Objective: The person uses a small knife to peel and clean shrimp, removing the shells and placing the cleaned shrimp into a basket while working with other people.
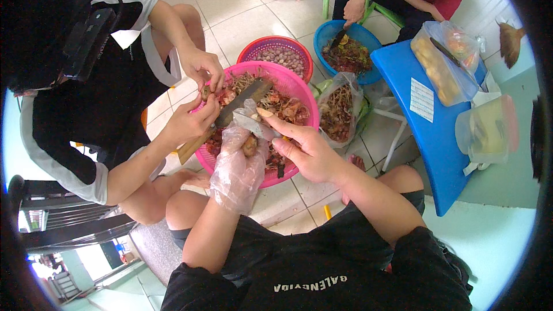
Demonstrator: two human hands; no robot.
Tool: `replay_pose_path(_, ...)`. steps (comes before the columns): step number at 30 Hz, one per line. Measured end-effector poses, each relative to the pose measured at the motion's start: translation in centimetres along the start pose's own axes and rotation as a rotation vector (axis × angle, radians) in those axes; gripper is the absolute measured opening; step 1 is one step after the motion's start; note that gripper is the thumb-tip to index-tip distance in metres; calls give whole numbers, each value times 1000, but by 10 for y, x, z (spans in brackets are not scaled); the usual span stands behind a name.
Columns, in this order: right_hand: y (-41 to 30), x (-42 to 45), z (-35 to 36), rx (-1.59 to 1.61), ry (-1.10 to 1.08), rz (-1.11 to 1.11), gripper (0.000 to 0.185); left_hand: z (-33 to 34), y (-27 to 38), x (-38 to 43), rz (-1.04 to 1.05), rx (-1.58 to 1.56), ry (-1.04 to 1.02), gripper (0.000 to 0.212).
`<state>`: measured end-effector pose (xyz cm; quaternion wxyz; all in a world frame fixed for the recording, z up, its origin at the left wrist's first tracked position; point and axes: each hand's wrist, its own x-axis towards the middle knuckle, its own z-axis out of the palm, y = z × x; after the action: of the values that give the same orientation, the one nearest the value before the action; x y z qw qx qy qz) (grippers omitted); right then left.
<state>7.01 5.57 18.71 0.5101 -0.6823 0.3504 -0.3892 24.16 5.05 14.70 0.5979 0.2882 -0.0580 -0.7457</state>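
My left hand (242,164), in a clear plastic glove, holds a small brownish bulb or root piece (249,146) over a pink plastic basket (313,108). A knife with a short, wide metal blade (255,126) lies across its fingertips. My bare right hand (302,147) grips that knife, thumb and index finger near the blade; its handle is mostly hidden. In the basket are peelings and stringy roots (287,103). A wooden board (188,149) rests across the basket, with a large knife blade (242,101) over it.
At left, a co-worker's hands (201,114) hold a small piece over the basket. Behind stand a red basket of small bulbs (281,58) and a blue basin (322,39) where another person's hand (354,11) holds a knife. A filled plastic bag (339,116) and blue table (402,77) are at right.
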Motion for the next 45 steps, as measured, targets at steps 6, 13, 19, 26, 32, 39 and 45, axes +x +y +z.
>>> replay_pose_path(6, 3, 0, -4, 63, -2, 21, 49, 5, 5, -4, -65, -45, -15, 31)
replay_pose_path(13, 4, -1, -11, 8, -76, 35, 50, 8, 8, -5, -66, -79, -33, 28)
replay_pose_path(19, 15, 1, -9, 29, -58, -21, 48, 9, 10, -5, -104, -90, -20, 25)
replay_pose_path(26, 14, -1, -9, 665, 175, 426, 49, 10, 11, 1, -179, -255, -38, 28)
replay_pose_path(32, 11, 2, -19, -632, -99, 420, 50, 27, 13, 29, -74, -220, 4, 26)
replay_pose_path(39, 32, -6, -10, -736, -257, 445, 53, 90, 8, 152, 369, 644, 36, 25)
replay_pose_path(45, 17, -7, -12, -846, -244, 383, 55, 58, 19, 158, 61, 416, -26, 10)
